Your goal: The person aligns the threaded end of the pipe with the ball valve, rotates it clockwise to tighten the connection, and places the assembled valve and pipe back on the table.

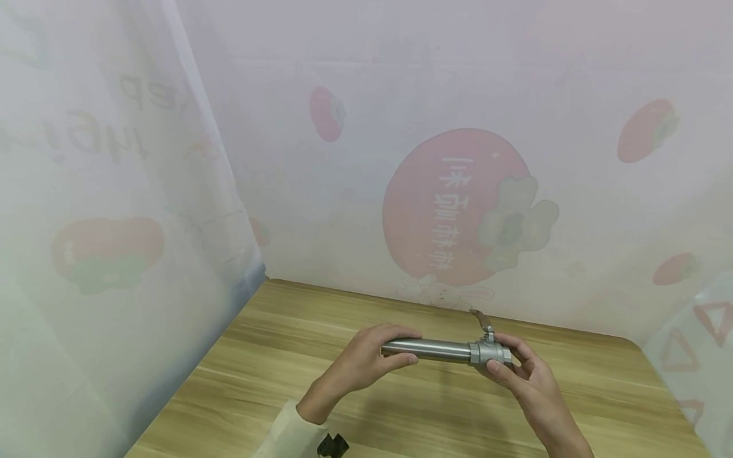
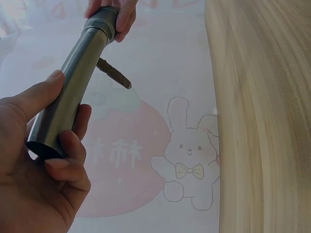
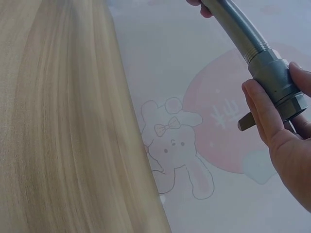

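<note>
A steel pipe (image 1: 432, 350) runs sideways above the wooden table, its threaded end joined to a metal ball valve (image 1: 488, 352). The left hand (image 1: 366, 356) grips the pipe near its open end, thumb along one side and fingers curled round the other, as the left wrist view shows. On the valve body, the right hand (image 1: 529, 381) holds with thumb and fingers. The valve's lever handle (image 1: 482, 319), brown and worn, sticks up toward the back in the head view. Threads (image 3: 257, 50) show where the pipe meets the valve in the right wrist view.
Below the hands lies a wood-grain table (image 1: 275, 343). Pale cloth (image 1: 355, 210) printed with red fruit and a rabbit hangs behind its far edge, and another cloth (image 1: 114, 191) hangs at the left. A black object (image 1: 333, 445) sits at the left sleeve.
</note>
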{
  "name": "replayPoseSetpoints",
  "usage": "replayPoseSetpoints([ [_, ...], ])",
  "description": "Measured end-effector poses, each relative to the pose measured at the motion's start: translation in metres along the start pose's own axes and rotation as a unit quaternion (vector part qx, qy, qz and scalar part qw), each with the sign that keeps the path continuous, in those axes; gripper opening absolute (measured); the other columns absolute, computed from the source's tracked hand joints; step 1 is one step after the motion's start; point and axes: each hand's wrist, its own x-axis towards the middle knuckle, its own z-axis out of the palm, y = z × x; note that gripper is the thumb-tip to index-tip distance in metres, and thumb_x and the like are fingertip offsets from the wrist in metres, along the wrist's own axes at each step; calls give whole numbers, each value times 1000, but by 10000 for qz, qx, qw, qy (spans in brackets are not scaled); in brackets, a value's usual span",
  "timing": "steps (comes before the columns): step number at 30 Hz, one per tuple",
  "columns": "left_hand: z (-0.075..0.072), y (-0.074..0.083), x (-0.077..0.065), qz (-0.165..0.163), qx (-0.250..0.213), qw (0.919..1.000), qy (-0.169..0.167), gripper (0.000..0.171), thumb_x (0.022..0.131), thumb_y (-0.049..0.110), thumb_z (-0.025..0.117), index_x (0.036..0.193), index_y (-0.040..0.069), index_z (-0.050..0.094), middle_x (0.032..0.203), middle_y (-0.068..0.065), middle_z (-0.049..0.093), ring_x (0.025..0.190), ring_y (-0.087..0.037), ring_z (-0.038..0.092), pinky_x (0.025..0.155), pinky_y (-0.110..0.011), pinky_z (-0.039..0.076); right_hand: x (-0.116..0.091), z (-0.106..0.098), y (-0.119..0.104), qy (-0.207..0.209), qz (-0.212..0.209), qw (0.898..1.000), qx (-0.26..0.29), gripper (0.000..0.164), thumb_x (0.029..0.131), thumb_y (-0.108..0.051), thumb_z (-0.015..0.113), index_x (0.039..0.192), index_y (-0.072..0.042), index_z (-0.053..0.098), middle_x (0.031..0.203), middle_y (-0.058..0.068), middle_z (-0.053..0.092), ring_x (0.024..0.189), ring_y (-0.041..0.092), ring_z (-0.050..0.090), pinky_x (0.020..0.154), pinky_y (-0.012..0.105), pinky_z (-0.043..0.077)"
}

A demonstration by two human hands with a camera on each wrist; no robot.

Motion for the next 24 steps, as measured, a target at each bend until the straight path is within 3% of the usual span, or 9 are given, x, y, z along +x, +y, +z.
replayPoseSetpoints([
  [11, 1, -1, 0, -117, -243, 9996, -7, 40, 107, 40, 72, 140, 19, 73, 135, 3, 76, 112, -10, 71, 97, -30, 57, -1, 1, -1, 35, 72, 10000, -6, 49, 108, -7, 66, 154, -2, 47, 144, 7, 51, 122, 9, 70, 99, 25, 60],
  [19, 3, -1, 0, -336, -40, 9994, -92, 41, 111, 45, 64, 140, 18, 73, 137, 2, 75, 120, -14, 70, 103, -36, 56, -2, 3, -2, 42, 63, 10000, -43, 50, 108, -7, 66, 154, -1, 46, 144, 8, 52, 122, 9, 70, 98, 24, 59],
  [24, 0, 1, -1, -308, -22, 9995, -116, 41, 110, 43, 64, 139, 16, 74, 136, 2, 76, 118, -14, 70, 101, -34, 56, -2, 3, -2, 22, 52, 10000, -78, 50, 108, -7, 66, 154, -1, 46, 144, 7, 52, 122, 9, 70, 98, 24, 59],
])
